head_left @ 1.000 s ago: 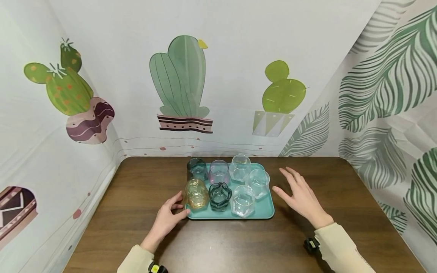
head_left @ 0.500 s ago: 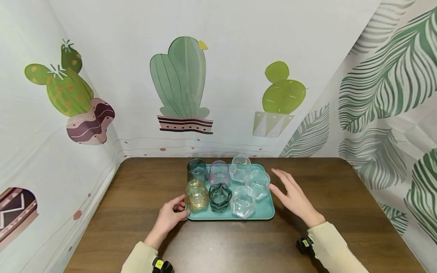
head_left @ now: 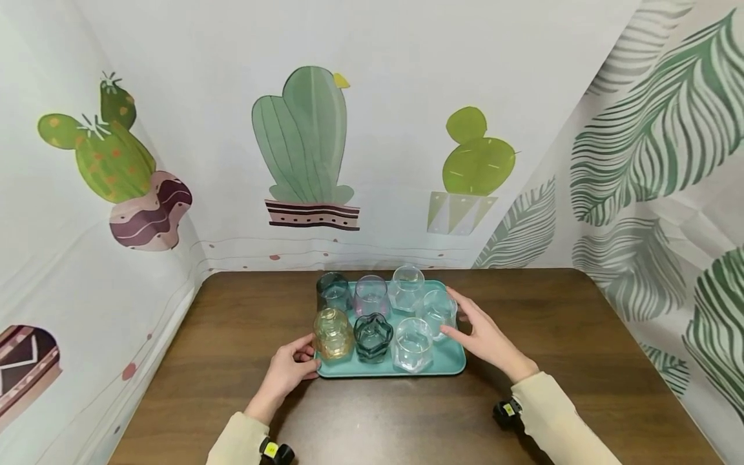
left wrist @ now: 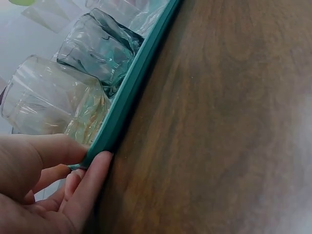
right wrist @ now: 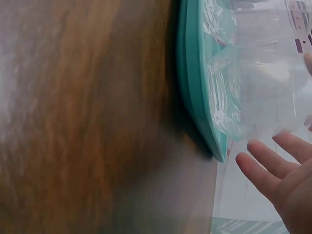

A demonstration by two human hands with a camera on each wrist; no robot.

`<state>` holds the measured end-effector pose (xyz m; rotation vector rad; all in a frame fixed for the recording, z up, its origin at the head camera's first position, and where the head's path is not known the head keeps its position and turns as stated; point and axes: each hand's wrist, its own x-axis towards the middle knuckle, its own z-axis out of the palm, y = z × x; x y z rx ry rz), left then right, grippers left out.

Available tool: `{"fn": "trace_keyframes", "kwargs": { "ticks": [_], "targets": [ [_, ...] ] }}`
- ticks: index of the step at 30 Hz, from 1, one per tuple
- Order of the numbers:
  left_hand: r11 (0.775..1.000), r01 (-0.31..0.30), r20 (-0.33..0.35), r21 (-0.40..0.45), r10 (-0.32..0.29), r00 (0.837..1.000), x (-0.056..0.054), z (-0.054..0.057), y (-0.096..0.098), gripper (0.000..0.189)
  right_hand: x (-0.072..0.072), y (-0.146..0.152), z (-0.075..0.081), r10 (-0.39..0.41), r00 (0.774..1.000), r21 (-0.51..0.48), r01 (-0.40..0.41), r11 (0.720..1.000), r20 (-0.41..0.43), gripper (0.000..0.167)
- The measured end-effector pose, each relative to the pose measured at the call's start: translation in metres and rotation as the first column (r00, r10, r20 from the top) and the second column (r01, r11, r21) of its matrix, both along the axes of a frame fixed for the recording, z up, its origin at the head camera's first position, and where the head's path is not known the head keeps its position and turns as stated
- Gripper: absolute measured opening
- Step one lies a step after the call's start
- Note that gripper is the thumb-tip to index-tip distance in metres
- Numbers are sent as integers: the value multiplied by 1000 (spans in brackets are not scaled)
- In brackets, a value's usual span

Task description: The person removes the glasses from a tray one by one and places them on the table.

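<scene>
A turquoise tray (head_left: 452, 363) carries several drinking glasses. My left hand (head_left: 283, 371) pinches its near left corner, beside an amber glass (head_left: 334, 337); the left wrist view shows thumb and fingers on the tray's rim (left wrist: 127, 97). At the tray's right side, my right hand (head_left: 487, 337) reaches around a clear glass (head_left: 436, 314) with spread fingers. The right wrist view has those fingers (right wrist: 263, 178) nearly straight beside the glass; whether they touch it I cannot tell. A second clear glass (head_left: 413, 349) stands in front, left of the thumb.
A dark fluted glass (head_left: 373, 339) stands in the front row. Behind are a dark teal glass (head_left: 333, 296), a pinkish glass (head_left: 371, 298) and a clear one (head_left: 407, 292). The brown wooden table (head_left: 372, 420) meets a cactus-print cloth (head_left: 395, 129) at its back edge.
My right hand has moved left, from beside the tray to around the clear glass at its right side. The left hand has settled on the tray's corner. The glasses have not shifted on the tray.
</scene>
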<state>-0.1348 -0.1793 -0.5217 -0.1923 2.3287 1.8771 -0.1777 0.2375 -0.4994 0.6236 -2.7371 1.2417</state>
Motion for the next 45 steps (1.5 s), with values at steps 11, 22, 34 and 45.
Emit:
{"fn": "trace_keyframes", "kwargs": {
  "ticks": [11,22,34,45],
  "targets": [
    [999,-34,-56,-11,33,998,5,-7,1,61,-6,-9,-6,-33,999,-44,33,998,12,83],
    [999,-35,-29,23,36,999,4,-7,2,57,-8,-8,-7,-65,998,-111,64,992,-3,77],
    [999,-38,-37,28,39,999,2,-11,-1,58,-16,7,6,-103,994,-149,99,984,-22,77],
    [999,-35,-36,8,35,999,3,-12,0,58,-20,35,9,-188,981,-172,177,969,-52,76]
  ]
}}
